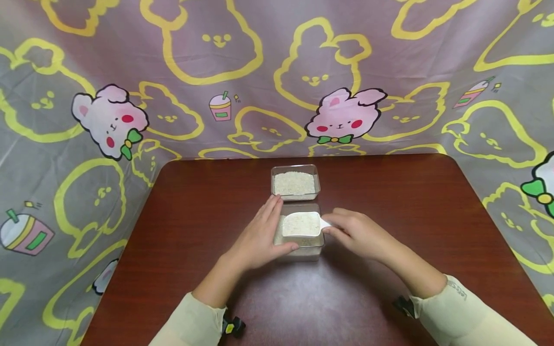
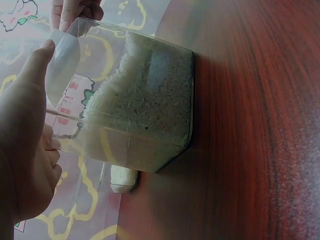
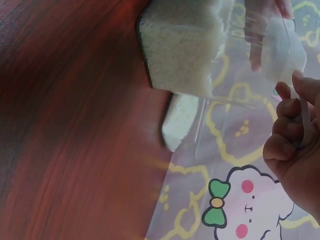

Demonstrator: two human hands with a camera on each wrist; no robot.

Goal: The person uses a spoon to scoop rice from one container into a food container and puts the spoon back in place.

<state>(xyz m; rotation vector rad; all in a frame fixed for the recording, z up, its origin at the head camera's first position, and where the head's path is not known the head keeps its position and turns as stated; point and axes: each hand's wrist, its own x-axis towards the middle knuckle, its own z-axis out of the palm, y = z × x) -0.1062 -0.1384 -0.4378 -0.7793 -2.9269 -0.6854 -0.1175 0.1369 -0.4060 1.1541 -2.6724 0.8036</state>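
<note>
Scoop (image 1: 303, 235) of rice (image 1: 301, 222) held level at the near box's (image 1: 303, 253) mouth, mid-surface (image 1: 207, 216), probably so strays drop back. At three o'clock, right hand's (image 1: 357, 231) fingers pinch its handle (image 3: 306, 120). At nine, left hand (image 1: 261, 238), thumb spread wide, touches the box, seemingly steadying it. Far box (image 1: 298, 196): twelve.

The table (image 1: 207, 202) in front of me is reddish brown and wood-grained, its far corners rounded; on it stand the near clear box (image 1: 303, 254) and, just beyond, the far clear box (image 1: 298, 197)
</note>
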